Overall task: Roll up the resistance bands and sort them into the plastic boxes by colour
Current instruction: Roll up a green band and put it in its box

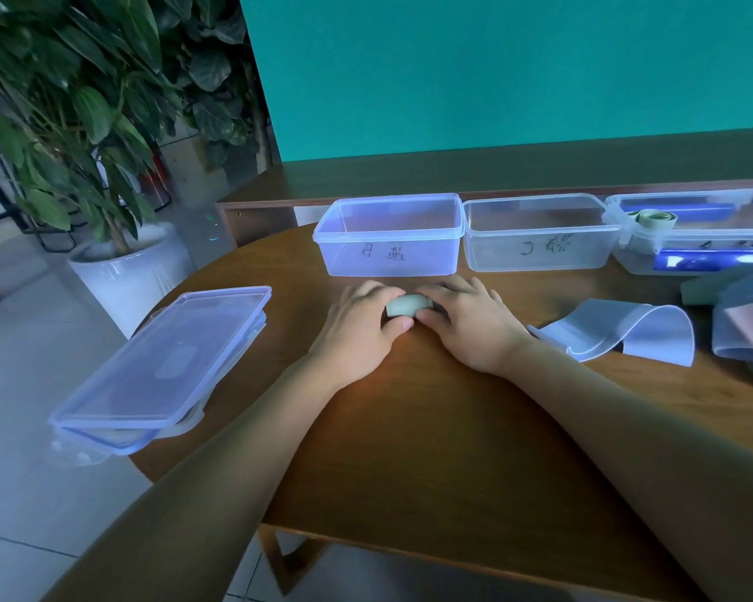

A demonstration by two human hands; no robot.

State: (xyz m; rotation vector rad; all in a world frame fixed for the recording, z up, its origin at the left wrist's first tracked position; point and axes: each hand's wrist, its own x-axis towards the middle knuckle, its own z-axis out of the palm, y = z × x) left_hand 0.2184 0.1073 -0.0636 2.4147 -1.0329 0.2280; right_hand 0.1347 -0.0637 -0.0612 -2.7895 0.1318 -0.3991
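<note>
A pale green rolled band (405, 307) lies on the wooden table (431, 427) in front of the boxes. My left hand (361, 328) and my right hand (466, 323) both grip it, fingers curled over its ends and thumbs underneath. Behind them stand three clear plastic boxes: a left box (390, 254) and a middle box (540, 254), both with nothing in them, and a right box (640, 249) holding a green roll (653, 219) and blue rolls. A loose pale blue band (627, 332) lies curved to the right of my right hand.
Stacked clear lids (162, 367) overhang the table's left edge. More loose bands (744, 323), among them pink and green ones, are heaped at the far right. A potted plant (118, 262) stands on the floor to the left. A low wooden shelf runs behind the boxes.
</note>
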